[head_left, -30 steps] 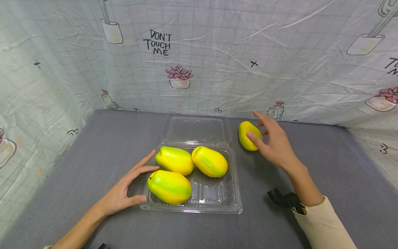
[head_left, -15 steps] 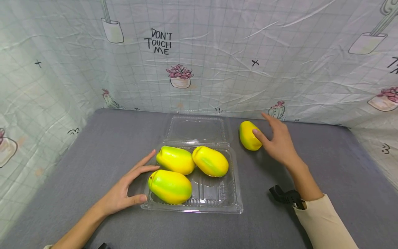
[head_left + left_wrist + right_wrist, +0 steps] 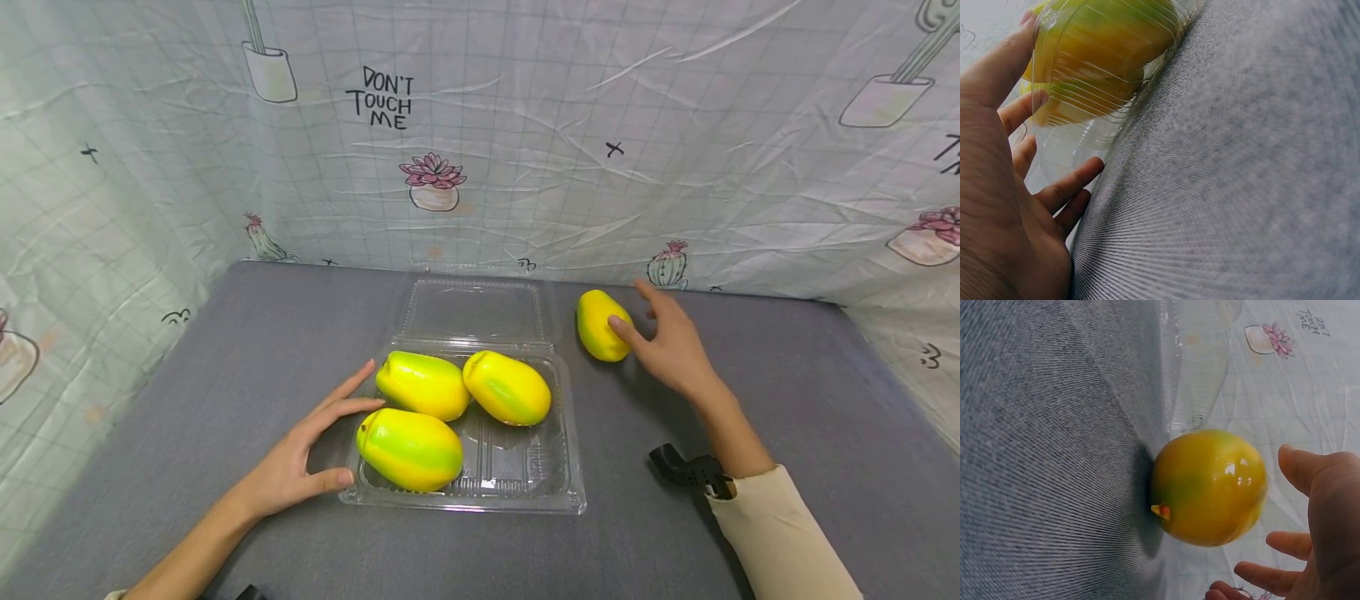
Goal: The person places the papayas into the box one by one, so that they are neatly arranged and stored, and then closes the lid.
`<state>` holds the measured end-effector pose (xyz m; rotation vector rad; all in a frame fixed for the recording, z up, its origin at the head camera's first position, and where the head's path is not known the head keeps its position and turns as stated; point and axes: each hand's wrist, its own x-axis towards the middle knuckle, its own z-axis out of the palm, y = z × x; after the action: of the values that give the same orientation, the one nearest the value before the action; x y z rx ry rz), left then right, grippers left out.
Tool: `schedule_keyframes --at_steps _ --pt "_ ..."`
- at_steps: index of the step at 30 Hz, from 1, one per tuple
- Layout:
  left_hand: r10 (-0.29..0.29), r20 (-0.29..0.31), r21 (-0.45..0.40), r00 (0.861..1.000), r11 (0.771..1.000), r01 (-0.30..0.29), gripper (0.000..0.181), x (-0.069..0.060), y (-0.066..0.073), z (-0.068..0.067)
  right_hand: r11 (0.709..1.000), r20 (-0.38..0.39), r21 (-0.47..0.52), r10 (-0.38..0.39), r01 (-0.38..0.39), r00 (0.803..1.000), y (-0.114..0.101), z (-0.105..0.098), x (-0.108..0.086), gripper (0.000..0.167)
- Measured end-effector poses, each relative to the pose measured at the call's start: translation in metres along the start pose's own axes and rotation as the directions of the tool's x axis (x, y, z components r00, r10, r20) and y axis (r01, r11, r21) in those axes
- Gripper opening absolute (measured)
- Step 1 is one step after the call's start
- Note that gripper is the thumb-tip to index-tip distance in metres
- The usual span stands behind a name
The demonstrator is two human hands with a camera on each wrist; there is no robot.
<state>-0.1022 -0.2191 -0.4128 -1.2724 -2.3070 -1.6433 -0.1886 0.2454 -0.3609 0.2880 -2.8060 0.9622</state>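
yellow fruit (image 3: pixel 596 327) sits beside the loosely spread right hand (image 3: pixel 672 350); spread left hand (image 3: pixel 296 467) rests at the clear container (image 3: pixel 517 503)

A grey table (image 3: pixel 420 558) with a woven, cloth-like top spreads wide; near its middle lies a clear plastic box (image 3: pixel 517 504), its lid (image 3: pixel 472 312) folded open toward the far edge; a yellow fruit (image 3: pixel 595 329) lies directly on the grey, just right of the lid.

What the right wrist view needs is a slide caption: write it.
Right hand open beside a yellow fruit on grey cloth, a clear box beyond.
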Motion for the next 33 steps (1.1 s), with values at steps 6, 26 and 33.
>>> schedule_keyframes --at_steps 6,26,33 --pt "-0.004 0.002 0.001 1.0 1.0 0.004 0.066 0.0 -0.0001 -0.0004 1.0 0.007 0.0 0.015 -0.015 1.0 0.0016 0.0039 -0.0005 0.072" --pt "0.001 0.001 -0.004 1.0 1.0 -0.001 0.067 0.0006 -0.0004 -0.001 0.997 0.104 0.018 0.072 -0.074 0.992 0.0052 0.0082 0.001 0.078" --pt "-0.003 0.002 0.004 1.0 1.0 0.003 0.067 0.0001 -0.0004 -0.0016 0.996 0.16 0.034 0.079 -0.086 0.984 0.0052 0.008 0.0008 0.08"
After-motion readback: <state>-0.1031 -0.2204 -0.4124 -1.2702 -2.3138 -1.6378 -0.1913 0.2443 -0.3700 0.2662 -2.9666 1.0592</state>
